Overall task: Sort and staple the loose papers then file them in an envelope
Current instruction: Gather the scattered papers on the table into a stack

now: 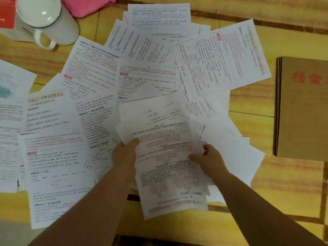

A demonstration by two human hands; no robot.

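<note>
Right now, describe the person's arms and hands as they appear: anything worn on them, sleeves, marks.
Both forearms are bare from the bottom edge of the picture up to the wrists; no sleeve shows. The left hand and the right hand wear no gloves. No watch, bracelet or ring shows on the parts in view, and no marks are visible. The picture is soft, so small details cannot be ruled out.
</note>
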